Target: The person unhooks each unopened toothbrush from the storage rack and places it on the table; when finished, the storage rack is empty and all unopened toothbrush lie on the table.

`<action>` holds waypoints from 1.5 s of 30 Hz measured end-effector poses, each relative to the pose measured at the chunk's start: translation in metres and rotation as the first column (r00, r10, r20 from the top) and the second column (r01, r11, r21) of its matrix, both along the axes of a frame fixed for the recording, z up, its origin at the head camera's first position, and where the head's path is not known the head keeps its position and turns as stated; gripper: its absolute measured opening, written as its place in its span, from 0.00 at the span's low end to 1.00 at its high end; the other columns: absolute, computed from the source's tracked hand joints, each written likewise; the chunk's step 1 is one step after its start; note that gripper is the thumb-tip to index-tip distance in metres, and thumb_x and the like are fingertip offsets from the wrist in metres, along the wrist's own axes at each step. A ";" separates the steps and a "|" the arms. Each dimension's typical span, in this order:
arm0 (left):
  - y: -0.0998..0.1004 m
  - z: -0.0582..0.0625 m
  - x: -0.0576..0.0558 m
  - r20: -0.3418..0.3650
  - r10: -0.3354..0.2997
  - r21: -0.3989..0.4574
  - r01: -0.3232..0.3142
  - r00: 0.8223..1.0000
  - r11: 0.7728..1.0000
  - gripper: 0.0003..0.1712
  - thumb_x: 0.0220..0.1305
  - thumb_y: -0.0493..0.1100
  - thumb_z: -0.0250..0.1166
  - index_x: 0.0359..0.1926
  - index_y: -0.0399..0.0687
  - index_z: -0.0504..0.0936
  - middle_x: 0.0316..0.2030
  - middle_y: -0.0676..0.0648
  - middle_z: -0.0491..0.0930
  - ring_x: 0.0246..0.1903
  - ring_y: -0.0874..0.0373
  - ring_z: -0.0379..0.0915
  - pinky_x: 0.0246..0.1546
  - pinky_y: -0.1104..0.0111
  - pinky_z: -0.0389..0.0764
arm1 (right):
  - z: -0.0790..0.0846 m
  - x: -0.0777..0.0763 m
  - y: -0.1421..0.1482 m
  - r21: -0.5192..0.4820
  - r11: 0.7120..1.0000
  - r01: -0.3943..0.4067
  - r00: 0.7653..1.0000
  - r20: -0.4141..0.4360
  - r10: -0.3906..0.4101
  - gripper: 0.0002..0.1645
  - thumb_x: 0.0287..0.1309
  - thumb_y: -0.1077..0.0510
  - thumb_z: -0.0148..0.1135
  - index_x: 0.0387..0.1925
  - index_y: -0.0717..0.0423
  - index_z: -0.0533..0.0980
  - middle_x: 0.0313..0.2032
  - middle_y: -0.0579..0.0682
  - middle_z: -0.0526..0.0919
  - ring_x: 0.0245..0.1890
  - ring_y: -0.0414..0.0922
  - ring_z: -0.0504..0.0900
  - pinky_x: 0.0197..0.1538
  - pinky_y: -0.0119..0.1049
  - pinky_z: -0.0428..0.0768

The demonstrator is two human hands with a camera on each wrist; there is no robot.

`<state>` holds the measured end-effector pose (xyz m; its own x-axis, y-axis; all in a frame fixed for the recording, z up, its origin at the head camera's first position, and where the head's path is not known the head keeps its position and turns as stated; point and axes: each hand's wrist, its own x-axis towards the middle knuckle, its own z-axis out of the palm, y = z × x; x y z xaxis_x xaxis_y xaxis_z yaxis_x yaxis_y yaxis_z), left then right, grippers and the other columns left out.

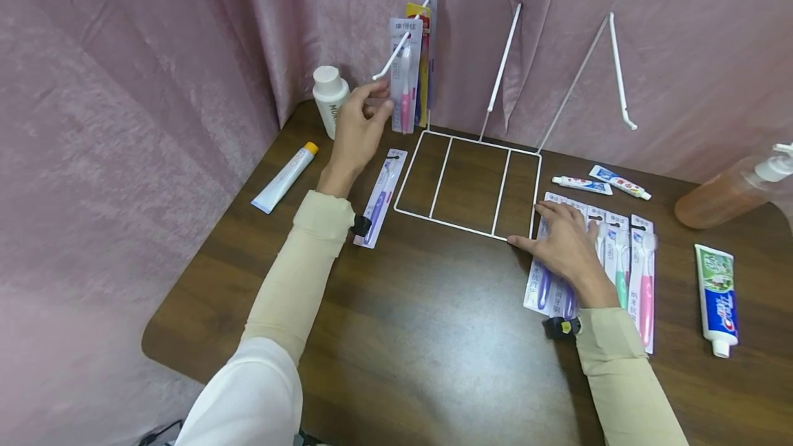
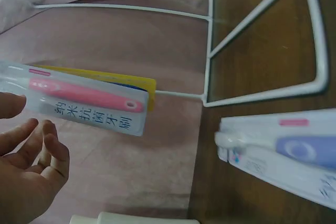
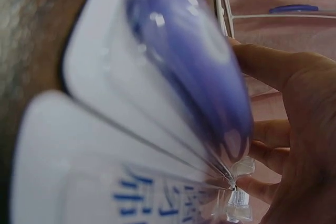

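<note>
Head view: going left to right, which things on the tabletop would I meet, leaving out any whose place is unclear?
Orange-capped tube, white bottle, purple toothbrush pack, white wire rack, row of toothbrush packs, green-and-blue toothpaste tube.

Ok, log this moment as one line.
Left hand: near hung pink toothbrush, holding nothing | Right hand: touching toothbrush packs on table | Rack: left hook in use

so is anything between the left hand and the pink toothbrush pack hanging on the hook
Nothing visible stands between the left hand and the hanging pink toothbrush pack in the head or left wrist view. The white hook juts out in front of the pack, just above the hand in the head view.
</note>
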<state>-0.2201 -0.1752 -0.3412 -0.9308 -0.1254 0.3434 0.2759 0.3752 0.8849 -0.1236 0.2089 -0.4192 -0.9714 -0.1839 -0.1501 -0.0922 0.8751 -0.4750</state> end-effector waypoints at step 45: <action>0.018 0.001 0.015 0.156 -0.158 -0.033 0.165 0.975 0.986 0.12 0.80 0.38 0.71 0.55 0.35 0.93 0.41 0.45 0.90 0.36 0.62 0.76 0.42 0.73 0.78 | -0.015 -0.012 0.006 -0.034 0.999 -0.007 0.999 -0.049 0.006 0.64 0.63 0.30 0.79 0.84 0.68 0.69 0.85 0.70 0.67 0.86 0.78 0.56 0.80 0.91 0.41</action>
<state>-0.2049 -0.1570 -0.3402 -0.9792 0.0432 0.1982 0.1997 0.3778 0.9041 -0.1361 0.2153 -0.4347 -0.9762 -0.1942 -0.0963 -0.1214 0.8580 -0.4991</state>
